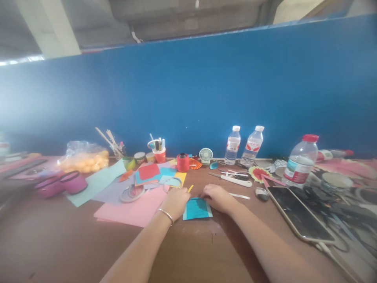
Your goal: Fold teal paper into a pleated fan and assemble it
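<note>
On a brown desk (182, 251), a small blue paper (198, 210) lies between a person's left hand (176, 201), at its far left corner, and right hand (217, 197), at its far right corner. The hands are apart; whether their fingers pinch the paper cannot be told.

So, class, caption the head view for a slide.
Left hand and right hand at far corners of blue sheet on brown table.
</note>
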Motion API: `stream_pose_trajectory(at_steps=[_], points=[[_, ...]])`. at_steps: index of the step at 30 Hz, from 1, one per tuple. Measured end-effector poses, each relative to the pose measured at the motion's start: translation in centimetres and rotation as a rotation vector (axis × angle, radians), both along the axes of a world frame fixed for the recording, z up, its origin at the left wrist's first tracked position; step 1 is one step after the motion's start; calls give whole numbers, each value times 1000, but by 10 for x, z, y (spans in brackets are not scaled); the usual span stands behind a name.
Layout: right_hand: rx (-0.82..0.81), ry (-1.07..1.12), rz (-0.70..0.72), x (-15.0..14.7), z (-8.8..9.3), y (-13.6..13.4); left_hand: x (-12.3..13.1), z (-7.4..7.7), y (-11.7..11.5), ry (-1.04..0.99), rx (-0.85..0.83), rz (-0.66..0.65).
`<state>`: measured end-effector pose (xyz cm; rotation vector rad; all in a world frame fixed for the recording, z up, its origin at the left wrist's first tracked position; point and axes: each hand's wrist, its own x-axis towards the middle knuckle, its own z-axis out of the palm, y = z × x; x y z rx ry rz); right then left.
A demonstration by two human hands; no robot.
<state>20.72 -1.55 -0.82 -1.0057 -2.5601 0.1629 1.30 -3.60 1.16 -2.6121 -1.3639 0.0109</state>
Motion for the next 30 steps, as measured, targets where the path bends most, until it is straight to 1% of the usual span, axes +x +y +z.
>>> stream_pose_trajectory(at_steps=[3, 7, 10, 13, 22, 27, 30], points=[[5, -55, -23, -2, 1, 0, 2, 1, -3, 9, 25, -5], [10, -143, -50, -5, 4, -5, 6, 4, -5, 14, 8, 4], [18, -166, -84, -7, 5, -8, 9, 4, -7, -9, -4, -2], [10, -145, -109, -7, 4, -8, 11, 1, -7, -31, -23, -1], [-163, -63, -212, -8, -3, -3, 8, -4, -4, -121, -96, 78], [-203, -20, -173, -6, -5, -2, 6, -7, -3, -153, -106, 60], [-212, 14, -148, -5, -6, -2, 3, -8, -2, -207, -126, 51]])
